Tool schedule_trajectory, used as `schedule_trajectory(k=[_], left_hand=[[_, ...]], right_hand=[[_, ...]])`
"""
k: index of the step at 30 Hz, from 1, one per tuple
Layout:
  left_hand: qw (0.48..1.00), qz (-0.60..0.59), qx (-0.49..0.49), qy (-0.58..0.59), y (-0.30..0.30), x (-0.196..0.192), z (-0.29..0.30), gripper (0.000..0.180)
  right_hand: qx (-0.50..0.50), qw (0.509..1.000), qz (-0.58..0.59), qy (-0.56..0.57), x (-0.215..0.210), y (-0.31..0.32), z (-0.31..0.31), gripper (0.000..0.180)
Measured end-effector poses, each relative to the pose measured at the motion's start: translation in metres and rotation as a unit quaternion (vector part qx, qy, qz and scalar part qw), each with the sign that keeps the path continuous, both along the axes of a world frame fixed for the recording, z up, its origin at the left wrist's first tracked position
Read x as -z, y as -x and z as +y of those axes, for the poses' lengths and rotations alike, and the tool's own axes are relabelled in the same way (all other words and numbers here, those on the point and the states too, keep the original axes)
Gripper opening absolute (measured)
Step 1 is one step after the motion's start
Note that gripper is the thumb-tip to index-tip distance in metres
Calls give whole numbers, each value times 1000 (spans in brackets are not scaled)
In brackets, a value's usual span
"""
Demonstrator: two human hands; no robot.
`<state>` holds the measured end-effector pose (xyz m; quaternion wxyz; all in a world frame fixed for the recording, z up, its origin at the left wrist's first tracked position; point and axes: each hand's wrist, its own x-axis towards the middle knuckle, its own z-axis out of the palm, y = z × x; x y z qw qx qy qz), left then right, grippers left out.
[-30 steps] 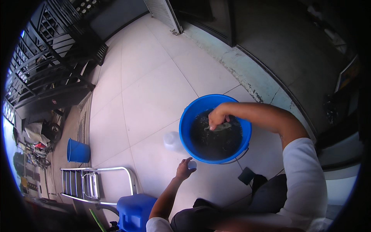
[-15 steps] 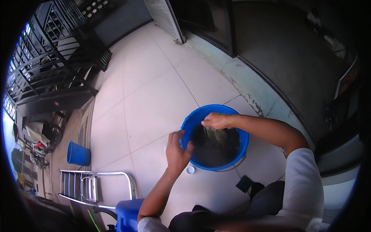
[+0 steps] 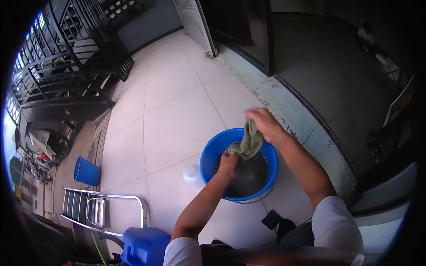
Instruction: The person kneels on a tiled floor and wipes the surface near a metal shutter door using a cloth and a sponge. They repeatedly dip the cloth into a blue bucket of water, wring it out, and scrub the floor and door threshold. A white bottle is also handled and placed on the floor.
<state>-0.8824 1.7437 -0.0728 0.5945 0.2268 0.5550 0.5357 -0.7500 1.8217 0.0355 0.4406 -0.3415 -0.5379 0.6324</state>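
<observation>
Holding a wet olive-green cloth above a blue bucket of dark water on the tiled floor: right hand clenched on the cloth's top end, left hand clenched on its lower end inside the rim. Just beside the bucket, a white plastic bottle; nearer, a blue jerrycan.

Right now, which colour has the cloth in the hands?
The cloth is dull grey-green, shown best in the head view.

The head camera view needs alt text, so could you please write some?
Both hands, left hand and right hand, grip a grey-green cloth over a blue bucket of dark water on pale floor tiles.
</observation>
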Motion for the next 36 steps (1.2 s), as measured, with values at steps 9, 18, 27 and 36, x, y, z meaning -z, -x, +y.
schedule_trajectory(k=[9,18,27,36], left_hand=[[983,-24,108,-146,-9,-61,-16,68],[928,-331,90,-144,20,-55,-15,54],[942,-335,-17,-23,-6,-9,-17,77],[961,-259,-35,-90,15,-22,7,34]], right_hand=[[-237,864,126,427,92,15,-18,67],[-38,873,117,472,92,15,-11,48],[-67,872,197,443,89,29,-17,36],[-50,906,6,420,100,14,-29,54]])
